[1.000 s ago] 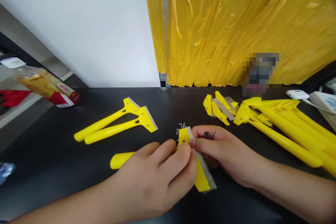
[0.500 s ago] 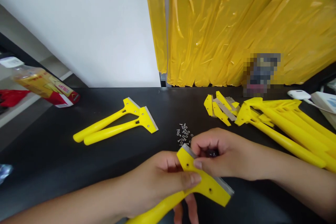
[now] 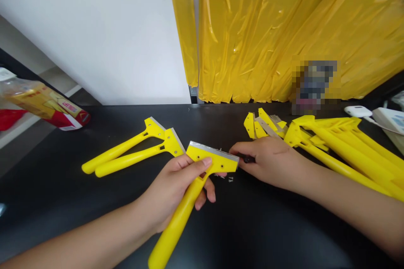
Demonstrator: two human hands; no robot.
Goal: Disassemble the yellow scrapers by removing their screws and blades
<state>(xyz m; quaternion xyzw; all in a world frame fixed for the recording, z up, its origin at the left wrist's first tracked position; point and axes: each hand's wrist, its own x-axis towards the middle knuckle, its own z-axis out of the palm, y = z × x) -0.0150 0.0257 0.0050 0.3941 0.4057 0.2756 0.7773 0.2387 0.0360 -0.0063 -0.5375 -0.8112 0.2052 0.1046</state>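
My left hand [image 3: 179, 183] is closed around a yellow scraper [image 3: 181, 214], thumb on its head and fingers behind. A metal blade runs along the head's far edge, and two screw holes in the yellow face show. Just right of the blade's end, my right hand [image 3: 268, 159] is low over the table with its fingers curled. A small dark object [image 3: 249, 159] shows inside that hand, its kind unclear. Small screws [image 3: 230, 179] lie between the hands, mostly hidden behind the scraper head. Two more yellow scrapers [image 3: 131, 156] with blades rest to the left.
Loose yellow head plates and blades [image 3: 265, 126] lie at the back right, beside a pile of yellow scraper handles [image 3: 350, 151]. A drink bottle [image 3: 47, 103] leans at the left. White devices with a cable [image 3: 358, 112] are at the far right. Yellow plastic sheeting [image 3: 252, 33] hangs behind the black table [image 3: 252, 227].
My left hand has raised the scraper away from me and turned its head, so the blade now faces the back. The right hand has left the scraper, moving slightly back toward the screws.
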